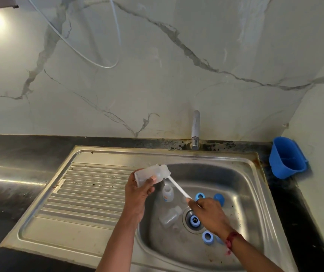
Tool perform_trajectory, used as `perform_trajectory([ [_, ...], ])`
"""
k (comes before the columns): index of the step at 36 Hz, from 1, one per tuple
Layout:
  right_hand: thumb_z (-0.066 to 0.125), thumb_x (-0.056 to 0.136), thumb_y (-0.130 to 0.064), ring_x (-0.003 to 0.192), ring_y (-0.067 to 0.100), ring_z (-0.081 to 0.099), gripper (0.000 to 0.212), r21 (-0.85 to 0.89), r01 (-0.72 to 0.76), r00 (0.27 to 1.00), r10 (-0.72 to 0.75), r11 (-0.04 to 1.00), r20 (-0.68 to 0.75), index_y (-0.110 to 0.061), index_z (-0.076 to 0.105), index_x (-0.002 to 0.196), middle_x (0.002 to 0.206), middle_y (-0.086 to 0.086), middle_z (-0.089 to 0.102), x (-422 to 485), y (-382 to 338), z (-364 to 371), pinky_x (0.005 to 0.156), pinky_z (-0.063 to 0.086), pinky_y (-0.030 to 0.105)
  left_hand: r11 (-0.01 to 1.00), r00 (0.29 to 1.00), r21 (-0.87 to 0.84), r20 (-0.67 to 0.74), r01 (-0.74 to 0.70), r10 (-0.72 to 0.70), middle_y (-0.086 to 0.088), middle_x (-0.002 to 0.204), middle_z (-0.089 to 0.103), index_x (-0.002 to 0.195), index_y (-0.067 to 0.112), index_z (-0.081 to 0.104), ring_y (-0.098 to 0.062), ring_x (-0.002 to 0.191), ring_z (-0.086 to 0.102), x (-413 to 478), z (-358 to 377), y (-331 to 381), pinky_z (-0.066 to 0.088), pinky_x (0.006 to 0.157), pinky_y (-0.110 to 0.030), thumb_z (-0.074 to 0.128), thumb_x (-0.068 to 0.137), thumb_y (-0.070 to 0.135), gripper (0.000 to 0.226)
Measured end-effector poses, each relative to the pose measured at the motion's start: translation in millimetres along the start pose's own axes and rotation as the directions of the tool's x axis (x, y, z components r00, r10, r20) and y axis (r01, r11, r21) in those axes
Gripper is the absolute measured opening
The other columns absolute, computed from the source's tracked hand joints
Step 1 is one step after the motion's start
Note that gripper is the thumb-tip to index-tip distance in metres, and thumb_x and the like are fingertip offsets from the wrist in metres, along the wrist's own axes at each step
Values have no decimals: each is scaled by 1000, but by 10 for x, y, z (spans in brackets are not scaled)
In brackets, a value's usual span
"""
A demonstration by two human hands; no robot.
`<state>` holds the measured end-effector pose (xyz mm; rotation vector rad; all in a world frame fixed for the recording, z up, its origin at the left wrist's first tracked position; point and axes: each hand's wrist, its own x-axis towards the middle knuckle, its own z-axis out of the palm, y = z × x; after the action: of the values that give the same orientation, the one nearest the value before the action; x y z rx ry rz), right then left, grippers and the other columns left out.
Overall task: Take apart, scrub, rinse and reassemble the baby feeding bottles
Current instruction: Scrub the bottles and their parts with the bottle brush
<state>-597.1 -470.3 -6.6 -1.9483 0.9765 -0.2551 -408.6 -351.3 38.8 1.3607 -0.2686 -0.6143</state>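
Just nearer than the drain (pixel 186 218), a blue ring (pixel 208 237) lies flat on the floor of the sink (pixel 251 193). A second blue ring (pixel 194 220) sits right in the drain. Left of the drain, touching its edge, a clear spare bottle (pixel 170 216) lies on its side.

The right hand (pixel 209 211) hangs over the drain with a red thread (pixel 232 239) round its wrist. Its grip is closed on the lower end of a white brush (pixel 178 187). The brush handle slants up and left, away from the drain, to the open mouth of the held bottle (pixel 149 174); how far the head goes in, I cannot tell.

The left hand (pixel 137 193) is left of the drain, over the basin's edge. Its grip is wrapped round the base half of that bottle, which is tipped almost sideways, mouth toward the right hand.

Beyond the drain stand a small bottle (pixel 168 193), a third blue ring (pixel 200 196) and a blue cap (pixel 219 199). Farther back rises the tap (pixel 195 130). A blue caddy (pixel 287 158) stands far right on the tabletop (pixel 19 154).
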Motion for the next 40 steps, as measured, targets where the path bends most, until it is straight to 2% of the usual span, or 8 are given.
perform_trajectory([
  [3,53,95,-54,42,7,32,61,5,12,1000,-12,1000,11,-18,30,51,40,-8,31,-37,20,6,49,32,17,994,997,-106,-73,18,-26,-11,105,67,107,16,61,-20,87,66,64,2,7,55,65,-27,93,59,16,58],
  [7,53,95,-53,43,8,30,62,-18,13,1000,-12,1000,22,-19,27,51,39,-9,28,-58,32,-20,48,29,17,997,994,-76,-107,-16,8,-7,106,69,109,17,61,-18,88,68,104,32,9,55,66,-28,92,50,30,68],
  [13,54,94,-55,42,7,32,63,-15,-14,1000,14,1000,-12,-16,29,51,42,-7,30,36,-4,-43,47,31,17,997,999,71,27,-42,40,-2,101,69,105,16,61,-15,83,67,-10,127,-8,57,64,-25,88,61,17,51],
  [18,52,95,-56,43,9,32,62,-33,18,1000,-18,999,0,-16,30,53,43,-7,29,39,-34,5,48,35,18,998,991,-12,-116,-66,64,-11,107,67,112,12,60,-20,87,65,34,106,-17,55,63,-25,95,57,25,67],
  [23,51,94,-59,42,8,33,62,-80,33,999,-33,996,7,-18,29,52,40,-8,29,19,-23,12,49,35,18,993,965,33,-232,-113,118,-11,110,67,107,18,60,-24,94,67,112,128,-23,58,73,-31,86,72,10,44],
  [30,48,92,-62,44,9,34,62,-108,44,999,-44,993,-3,-17,31,53,45,-6,31,-22,24,13,49,36,20,991,931,60,-341,-120,134,-9,116,63,108,21,58,-29,107,65,174,85,-39,59,87,-43,87,72,11,47],
  [35,42,92,-67,46,11,36,63,-173,84,995,-92,981,-39,-18,32,53,46,-1,34,-50,81,24,51,33,22,998,931,-49,-366,-32,11,-17,123,61,106,20,55,-36,107,66,194,59,-9,56,63,-27,87,73,16,46],
  [40,35,88,-71,44,14,36,61,-198,119,985,-141,973,-100,-20,34,53,44,-3,35,-13,70,105,49,34,25,919,889,-367,-360,146,-285,-13,101,67,119,8,57,-18,68,65,105,250,64,52,44,-19,82,79,16,48],
])
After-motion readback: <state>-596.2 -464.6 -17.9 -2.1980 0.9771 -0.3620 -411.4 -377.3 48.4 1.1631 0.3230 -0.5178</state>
